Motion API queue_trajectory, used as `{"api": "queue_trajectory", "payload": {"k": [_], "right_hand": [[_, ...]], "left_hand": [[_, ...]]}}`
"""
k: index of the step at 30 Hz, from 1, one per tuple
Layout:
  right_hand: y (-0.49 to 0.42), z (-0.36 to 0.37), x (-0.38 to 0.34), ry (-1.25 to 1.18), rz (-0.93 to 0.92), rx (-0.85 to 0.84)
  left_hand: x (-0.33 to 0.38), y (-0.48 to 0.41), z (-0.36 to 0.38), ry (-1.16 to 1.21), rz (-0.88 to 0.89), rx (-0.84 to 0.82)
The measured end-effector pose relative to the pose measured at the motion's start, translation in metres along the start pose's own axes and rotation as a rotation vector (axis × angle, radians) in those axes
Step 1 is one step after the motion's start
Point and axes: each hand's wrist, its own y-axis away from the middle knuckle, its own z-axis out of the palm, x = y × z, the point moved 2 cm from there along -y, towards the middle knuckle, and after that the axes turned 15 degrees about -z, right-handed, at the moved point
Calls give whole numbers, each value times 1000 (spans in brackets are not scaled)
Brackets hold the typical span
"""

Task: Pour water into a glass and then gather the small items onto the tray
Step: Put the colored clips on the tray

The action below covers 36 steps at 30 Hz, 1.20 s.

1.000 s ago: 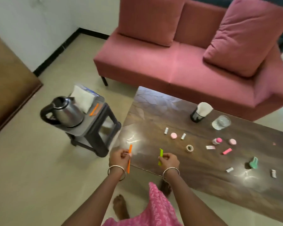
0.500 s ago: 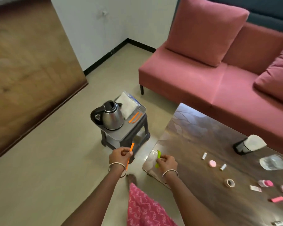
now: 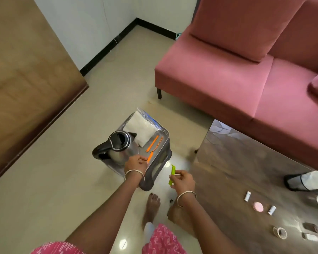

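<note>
- Head view: the left hand (image 3: 136, 164) has its fingers curled, pinching a slim orange plastic stick (image 3: 150, 156) whose tip hangs low over the near end of the embossed silver metal tray (image 3: 166, 133).
- The right hand (image 3: 182, 180) pinches a lime-green plastic clip (image 3: 172, 176) between thumb and fingertips, held in the air between the tray and the dark glossy wooden coffee table (image 3: 237, 162).
- Already on the tray: a steel kettle with a black handle (image 3: 117, 145), a white plastic packet (image 3: 140, 127) and two more orange strips (image 3: 152, 143).
- Still on the table: a pink round disc (image 3: 258, 206), two small white tubes (image 3: 247, 196) and a roll of tape (image 3: 281, 233).
- Risk, as I judge it: free space on the tray is tight (the kettle takes much of it), so a stick let go near the rim could roll off onto the floor, and a wrist could knock the kettle.
- The tray sits on a dark plastic stool (image 3: 158, 169), which may shift if pushed.
- Room: beige polished tiles (image 3: 53, 180), pink fabric sofa (image 3: 237, 79), white wall with black skirting, brown wooden panel (image 3: 17, 79) at left.
</note>
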Motion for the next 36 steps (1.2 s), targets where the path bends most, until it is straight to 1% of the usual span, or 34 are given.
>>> {"api": "queue_trajectory", "payload": {"k": [4, 8, 10, 14, 17, 20, 24, 29, 34, 36], "right_hand": [[-41, 14, -3, -18, 30, 33], [-72, 27, 3, -65, 63, 34], [-84, 32, 9, -74, 75, 26], [-97, 37, 24, -79, 94, 21], [-103, 38, 36, -72, 115, 27], [-108, 41, 45, -85, 156, 28], [-113, 45, 50, -79, 162, 35], [-117, 51, 49, -84, 172, 24], [-116, 60, 44, -84, 172, 15], [-116, 62, 43, -84, 173, 12]], "left_hand": [[26, -47, 19, -42, -28, -54], [53, -85, 49, -140, -10, -119], [63, -104, 65, -201, -8, -126], [72, -136, 91, -325, 5, -50], [72, -154, 106, -376, -32, 14], [69, -168, 118, -398, -32, 63], [69, -180, 128, -421, -9, 102], [62, -178, 130, -409, 55, 161], [54, -176, 130, -593, 77, 148], [54, -176, 132, -586, 82, 134]]}}
